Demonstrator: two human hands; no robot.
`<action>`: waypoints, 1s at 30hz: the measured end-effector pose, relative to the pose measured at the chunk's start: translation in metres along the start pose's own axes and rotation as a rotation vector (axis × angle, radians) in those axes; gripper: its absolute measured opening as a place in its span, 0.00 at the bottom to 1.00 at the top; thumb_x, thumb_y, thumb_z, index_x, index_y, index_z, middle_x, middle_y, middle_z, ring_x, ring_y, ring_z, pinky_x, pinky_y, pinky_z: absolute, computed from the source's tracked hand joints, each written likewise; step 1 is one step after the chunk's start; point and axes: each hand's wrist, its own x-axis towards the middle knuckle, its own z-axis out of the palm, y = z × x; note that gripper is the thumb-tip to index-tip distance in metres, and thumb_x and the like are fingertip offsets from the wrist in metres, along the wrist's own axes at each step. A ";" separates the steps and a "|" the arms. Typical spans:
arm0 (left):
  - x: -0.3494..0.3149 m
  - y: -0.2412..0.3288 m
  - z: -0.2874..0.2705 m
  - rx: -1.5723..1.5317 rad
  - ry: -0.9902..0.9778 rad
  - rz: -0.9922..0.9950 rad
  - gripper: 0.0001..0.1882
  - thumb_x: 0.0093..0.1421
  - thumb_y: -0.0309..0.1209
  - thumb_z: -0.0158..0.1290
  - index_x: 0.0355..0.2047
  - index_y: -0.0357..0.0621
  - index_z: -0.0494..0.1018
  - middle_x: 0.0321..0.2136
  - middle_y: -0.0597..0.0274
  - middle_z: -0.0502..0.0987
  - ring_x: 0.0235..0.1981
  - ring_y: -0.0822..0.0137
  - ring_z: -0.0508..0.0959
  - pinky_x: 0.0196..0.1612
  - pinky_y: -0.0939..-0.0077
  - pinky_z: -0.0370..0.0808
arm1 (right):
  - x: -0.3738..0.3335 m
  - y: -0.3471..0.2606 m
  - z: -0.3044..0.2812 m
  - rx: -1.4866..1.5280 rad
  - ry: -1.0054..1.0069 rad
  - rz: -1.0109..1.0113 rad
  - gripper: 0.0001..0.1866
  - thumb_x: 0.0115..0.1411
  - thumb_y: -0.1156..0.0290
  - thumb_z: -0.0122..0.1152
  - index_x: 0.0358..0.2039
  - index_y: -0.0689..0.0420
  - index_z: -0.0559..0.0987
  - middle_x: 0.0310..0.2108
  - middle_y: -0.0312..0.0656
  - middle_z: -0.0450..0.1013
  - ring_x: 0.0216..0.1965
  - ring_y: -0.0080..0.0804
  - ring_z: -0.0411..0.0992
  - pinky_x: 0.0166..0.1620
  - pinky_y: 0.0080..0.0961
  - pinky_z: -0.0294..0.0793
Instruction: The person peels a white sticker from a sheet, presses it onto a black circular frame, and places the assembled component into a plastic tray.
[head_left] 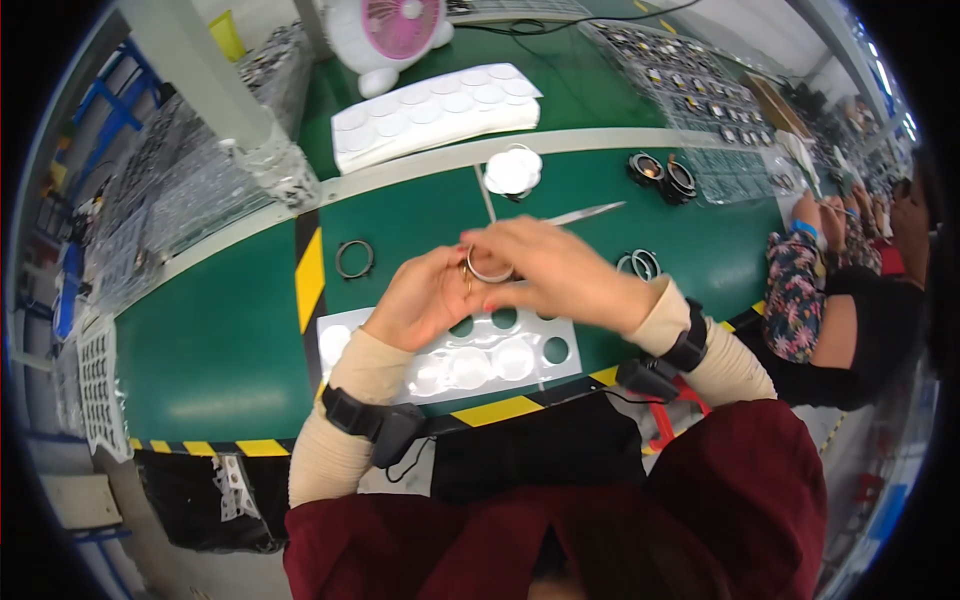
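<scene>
The left grip (425, 298) is cupped, the right grip (556, 268) curled facing it

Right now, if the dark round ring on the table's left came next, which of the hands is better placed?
Probably the left hand: it is nearer the dark round ring; the right hand is farther across. Both are at the thin silver ring, though.

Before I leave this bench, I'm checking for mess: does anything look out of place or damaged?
I see nothing spilled or damaged. Mildly odd: one dark ring lies alone on the green table, left of the left hand, while other rings lie together at the right. It may well belong there.
</scene>
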 end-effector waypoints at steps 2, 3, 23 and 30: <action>0.001 0.000 0.011 0.043 0.015 -0.063 0.17 0.65 0.33 0.35 0.46 0.30 0.60 0.46 0.39 0.68 0.51 0.49 0.68 0.55 0.61 0.67 | -0.022 -0.003 -0.009 -0.056 0.021 -0.016 0.31 0.41 0.68 0.67 0.49 0.58 0.69 0.44 0.46 0.68 0.43 0.43 0.67 0.44 0.32 0.68; 0.001 0.000 0.017 0.099 0.044 -0.114 0.19 0.65 0.34 0.36 0.49 0.30 0.59 0.47 0.40 0.68 0.51 0.49 0.69 0.55 0.61 0.67 | -0.032 -0.002 -0.017 -0.082 0.030 -0.025 0.32 0.41 0.68 0.67 0.49 0.58 0.68 0.44 0.46 0.68 0.44 0.44 0.67 0.44 0.32 0.68; 0.003 -0.001 0.022 0.335 0.174 -0.021 0.20 0.66 0.36 0.37 0.52 0.33 0.59 0.46 0.43 0.69 0.47 0.54 0.73 0.49 0.66 0.72 | -0.131 0.047 -0.072 -0.036 -0.071 0.506 0.32 0.45 0.75 0.65 0.53 0.56 0.66 0.51 0.45 0.65 0.51 0.43 0.64 0.53 0.31 0.64; 0.003 0.000 0.022 0.361 0.190 -0.022 0.21 0.65 0.36 0.38 0.52 0.33 0.59 0.46 0.44 0.69 0.46 0.56 0.74 0.49 0.67 0.73 | -0.118 0.042 -0.077 0.081 -0.072 0.463 0.32 0.45 0.75 0.64 0.53 0.56 0.65 0.51 0.45 0.65 0.51 0.43 0.64 0.54 0.31 0.63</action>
